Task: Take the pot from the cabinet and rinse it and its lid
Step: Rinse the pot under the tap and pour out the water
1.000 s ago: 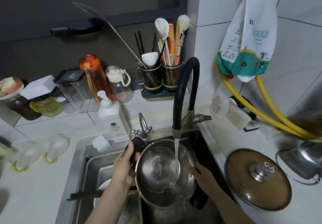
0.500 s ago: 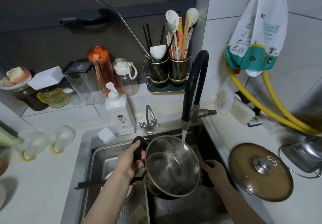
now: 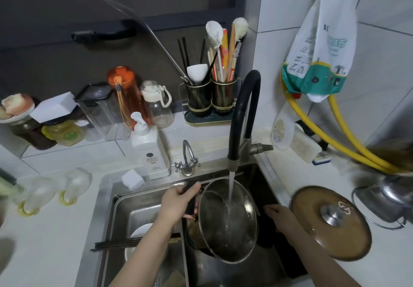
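Observation:
A steel pot (image 3: 228, 222) hangs tilted over the right sink basin, its mouth turned up towards me. Water from the black faucet (image 3: 243, 117) streams into it. My left hand (image 3: 178, 201) grips the pot's black left handle. My right hand (image 3: 279, 215) reaches to the pot's right side, where its dark handle is hidden behind the rim; whether the fingers hold it I cannot tell. The brown glass lid (image 3: 330, 222) with a steel knob lies flat on the counter to the right of the sink.
The left sink basin (image 3: 134, 199) holds a white bowl (image 3: 140, 235) and dark chopsticks (image 3: 116, 243). A soap dispenser (image 3: 149, 150), bottles and a utensil holder (image 3: 212, 96) line the back. A kettle (image 3: 384, 199) and yellow hose (image 3: 348, 143) stand at the right.
The pot has tilted further, its mouth turning more towards me and its rim lifting on the left. My right hand slid further to the pot's right side.

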`<action>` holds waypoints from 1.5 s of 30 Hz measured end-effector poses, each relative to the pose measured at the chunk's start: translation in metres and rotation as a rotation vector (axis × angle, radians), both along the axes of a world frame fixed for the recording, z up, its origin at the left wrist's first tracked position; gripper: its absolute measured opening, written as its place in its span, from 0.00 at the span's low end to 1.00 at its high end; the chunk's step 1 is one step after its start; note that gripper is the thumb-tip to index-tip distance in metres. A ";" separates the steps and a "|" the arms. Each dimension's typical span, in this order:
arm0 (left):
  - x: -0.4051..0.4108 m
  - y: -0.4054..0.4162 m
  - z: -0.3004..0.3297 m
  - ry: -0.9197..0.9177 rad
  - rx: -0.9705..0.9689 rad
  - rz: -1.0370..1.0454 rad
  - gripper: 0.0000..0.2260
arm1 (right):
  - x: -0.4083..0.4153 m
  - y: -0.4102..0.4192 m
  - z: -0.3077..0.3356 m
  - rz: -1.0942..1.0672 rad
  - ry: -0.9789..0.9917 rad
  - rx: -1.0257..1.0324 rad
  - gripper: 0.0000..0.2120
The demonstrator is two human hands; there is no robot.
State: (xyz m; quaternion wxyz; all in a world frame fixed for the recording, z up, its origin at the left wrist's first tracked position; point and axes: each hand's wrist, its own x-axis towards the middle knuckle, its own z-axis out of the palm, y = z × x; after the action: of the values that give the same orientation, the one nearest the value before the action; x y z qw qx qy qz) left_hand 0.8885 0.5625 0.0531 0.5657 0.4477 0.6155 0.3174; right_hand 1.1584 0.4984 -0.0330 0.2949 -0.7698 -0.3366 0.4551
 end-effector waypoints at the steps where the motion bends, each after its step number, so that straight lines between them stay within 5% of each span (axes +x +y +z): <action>1: 0.006 0.001 -0.002 0.064 0.029 -0.011 0.16 | 0.002 0.004 0.003 -0.016 0.045 0.009 0.16; 7: 0.051 0.000 -0.011 0.410 0.149 -0.158 0.21 | 0.018 0.038 0.030 -0.062 0.201 0.085 0.15; 14: 0.090 0.005 -0.008 0.497 0.130 -0.261 0.20 | 0.040 0.080 0.046 -0.061 0.090 0.185 0.19; 20: 0.094 0.007 -0.017 0.258 0.106 -0.180 0.07 | 0.046 0.112 0.055 0.030 -0.044 0.296 0.29; 27: 0.077 0.011 -0.017 0.050 -0.015 0.048 0.20 | 0.051 0.139 0.043 0.029 0.011 0.301 0.33; 32: 0.066 0.007 -0.014 -0.057 -0.010 0.160 0.10 | 0.046 0.140 0.040 -0.043 0.054 0.368 0.28; 42: 0.029 0.003 -0.022 -0.161 -0.126 0.302 0.16 | 0.029 0.109 0.033 -0.014 0.091 0.364 0.25; 45: 0.010 0.000 -0.023 -0.212 -0.148 0.360 0.16 | 0.017 0.071 0.009 0.114 -0.085 0.230 0.25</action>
State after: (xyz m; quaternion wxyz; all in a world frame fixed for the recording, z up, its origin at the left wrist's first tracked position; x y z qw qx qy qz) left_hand 0.8984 0.5630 0.0302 0.5928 0.2519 0.6441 0.4127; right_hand 1.1754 0.5698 -0.0239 0.3403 -0.7293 -0.4419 0.3964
